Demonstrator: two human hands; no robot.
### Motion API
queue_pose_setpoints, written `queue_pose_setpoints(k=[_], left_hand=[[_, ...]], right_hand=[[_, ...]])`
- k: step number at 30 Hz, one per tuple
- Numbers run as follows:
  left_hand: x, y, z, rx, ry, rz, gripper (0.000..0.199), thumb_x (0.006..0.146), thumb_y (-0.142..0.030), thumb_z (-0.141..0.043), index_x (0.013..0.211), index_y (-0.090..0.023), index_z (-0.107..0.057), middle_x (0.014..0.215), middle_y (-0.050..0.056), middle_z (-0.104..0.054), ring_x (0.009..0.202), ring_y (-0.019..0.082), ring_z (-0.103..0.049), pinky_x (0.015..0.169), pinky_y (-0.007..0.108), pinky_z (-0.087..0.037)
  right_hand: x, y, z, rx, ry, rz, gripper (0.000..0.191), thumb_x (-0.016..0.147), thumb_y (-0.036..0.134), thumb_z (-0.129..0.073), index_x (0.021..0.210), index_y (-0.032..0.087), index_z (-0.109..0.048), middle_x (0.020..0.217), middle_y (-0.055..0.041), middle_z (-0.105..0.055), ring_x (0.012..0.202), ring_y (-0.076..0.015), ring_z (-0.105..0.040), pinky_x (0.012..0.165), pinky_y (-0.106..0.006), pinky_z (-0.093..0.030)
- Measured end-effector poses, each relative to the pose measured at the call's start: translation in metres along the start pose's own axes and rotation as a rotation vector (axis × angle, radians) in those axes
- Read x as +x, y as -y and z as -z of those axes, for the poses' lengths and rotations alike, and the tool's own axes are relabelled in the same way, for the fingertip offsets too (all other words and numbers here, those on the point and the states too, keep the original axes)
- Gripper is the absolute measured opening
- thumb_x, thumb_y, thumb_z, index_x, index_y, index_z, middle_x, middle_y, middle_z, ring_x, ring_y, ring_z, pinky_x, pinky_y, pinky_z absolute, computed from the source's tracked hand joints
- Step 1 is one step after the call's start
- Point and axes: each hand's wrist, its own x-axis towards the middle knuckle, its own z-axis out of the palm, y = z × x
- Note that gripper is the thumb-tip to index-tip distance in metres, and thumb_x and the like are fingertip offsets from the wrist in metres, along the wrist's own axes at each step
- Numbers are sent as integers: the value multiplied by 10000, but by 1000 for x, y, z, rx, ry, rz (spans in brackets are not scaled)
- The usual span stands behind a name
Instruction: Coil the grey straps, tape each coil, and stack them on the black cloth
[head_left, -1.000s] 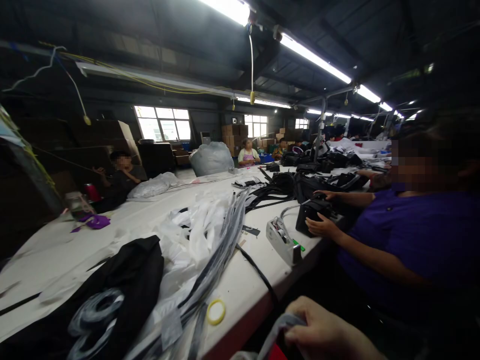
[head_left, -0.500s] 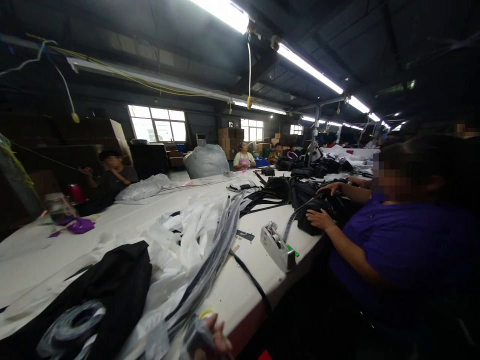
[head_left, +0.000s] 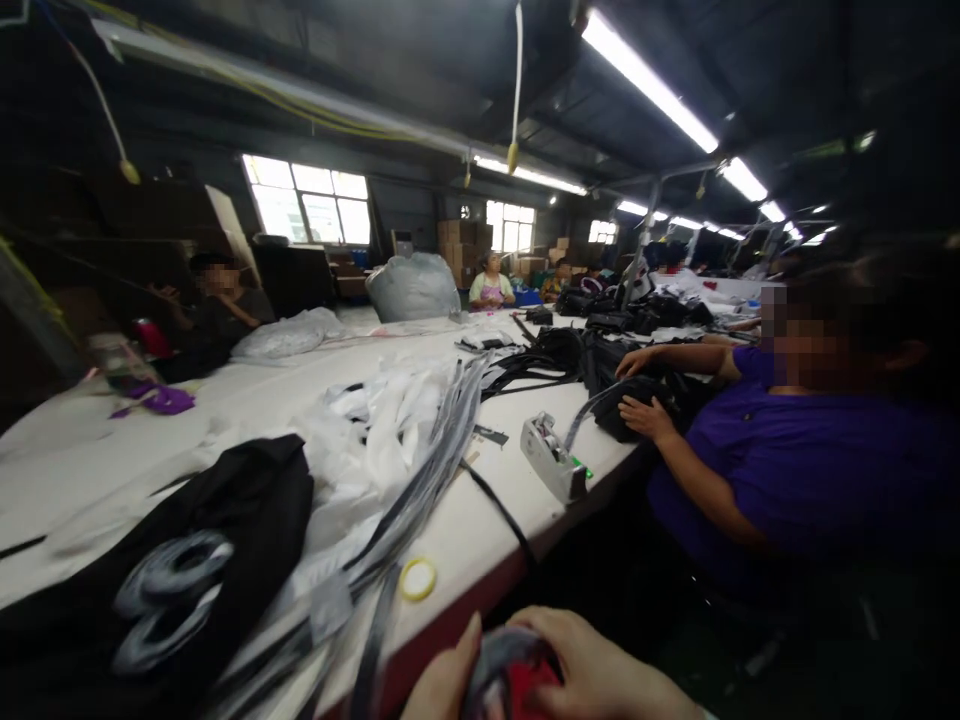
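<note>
At the bottom edge of the view, my left hand [head_left: 444, 682] and my right hand [head_left: 589, 662] close around a rolled grey-black strip [head_left: 504, 648] from its two sides. Something red shows inside or beneath the roll; I cannot tell which. A yellow tape ring [head_left: 418, 579] lies on the white table [head_left: 442, 545] just beyond my hands. Long grey and black strips [head_left: 427, 480] run across the table from near my left hand. To the left, glossy grey coils [head_left: 176, 590] rest on a black cloth [head_left: 255, 500].
A tape dispenser [head_left: 553, 458] stands near the table edge. On the right, a person in a purple top [head_left: 750, 450] handles a black item [head_left: 626, 410]. White sheeting [head_left: 382, 425] and a purple cloth [head_left: 169, 398] lie on the table. Other people sit farther back.
The camera has tilted down. Both my hands now show around the roll, where earlier one blurred hand held a grey item by the table edge. The yellow ring has come into full view.
</note>
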Motion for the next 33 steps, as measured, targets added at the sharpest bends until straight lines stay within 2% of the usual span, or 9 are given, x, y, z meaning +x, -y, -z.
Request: queue_pose_setpoints(k=[4, 8, 10, 13, 16, 18, 24, 29, 33], left_hand=[[-13, -12, 5, -481, 13, 144, 688, 916, -710, -278, 668, -153, -597, 368, -90, -213, 324, 65, -202, 456, 221, -400], [-18, -36, 23, -715, -99, -159, 594, 1005, -531, -249, 825, -115, -632, 479, -65, -362, 407, 67, -362, 685, 265, -508], [-16, -35, 29, -488, -314, -451, 536, 987, -544, -312, 963, -122, -640, 663, 9, -548, 622, 130, -563, 851, 350, -511], [-9, -16, 30, 342, -530, -721, 629, 898, -683, -389, 1059, -125, -631, 1043, 160, -644, 1039, 295, -595, 996, 478, -434], [-6, 6, 22, 1026, -329, -635, 711, 833, -774, -367, 885, -123, -649, 924, 195, -660, 939, 339, -608, 882, 476, -465], [-7, 13, 16, 1113, -194, -514, 669, 876, -734, -310, 710, -161, -613, 712, 119, -625, 725, 258, -600, 723, 378, -464], [-11, 4, 18, 253, 10, -57, 744, 927, -702, -201, 634, -156, -613, 385, -29, -374, 359, 124, -385, 433, 256, -316], [-8, 0, 30, -352, 28, 103, 743, 945, -683, -229, 643, -124, -614, 316, -63, -291, 281, 94, -327, 438, 223, -380], [-8, -12, 46, -640, 20, 75, 735, 988, -611, -189, 662, -105, -610, 332, -68, -303, 286, 65, -277, 523, 231, -451]], right_hand=[[4, 1, -19, -7, -77, -105, 210, 884, 233, -461, 998, 185, -630, 898, -46, -677, 826, -191, -614, 798, -301, -458], [5, 1, -26, 28, 190, -92, 365, 967, 420, -417, 856, 163, -651, 829, -43, -655, 781, -185, -586, 777, -303, -457], [-2, 11, -25, 138, 420, -54, 428, 962, 488, -448, 836, 149, -677, 788, -37, -648, 740, -163, -571, 728, -273, -454], [-15, 27, -10, 421, 628, 6, 477, 939, 542, -495, 860, 125, -712, 738, -46, -643, 623, -118, -529, 588, -224, -418], [-15, 24, 21, 600, 445, -36, 503, 867, 591, -586, 779, 108, -692, 564, -16, -556, 440, -72, -385, 426, -206, -293], [-7, 10, 40, 519, 281, -118, 465, 811, 580, -663, 793, 116, -677, 532, -1, -535, 432, -84, -407, 423, -211, -306], [17, -29, 39, 108, 216, -149, 453, 886, 563, -549, 1009, 157, -710, 995, -93, -705, 943, -240, -621, 875, -357, -475], [16, -34, 15, 243, 316, -122, 475, 904, 584, -506, 1009, 147, -658, 924, -65, -672, 844, -209, -616, 780, -319, -500], [18, -39, 6, 114, 159, -105, 412, 842, 532, -632, 1055, 180, -634, 996, -53, -674, 924, -227, -613, 849, -326, -471]])
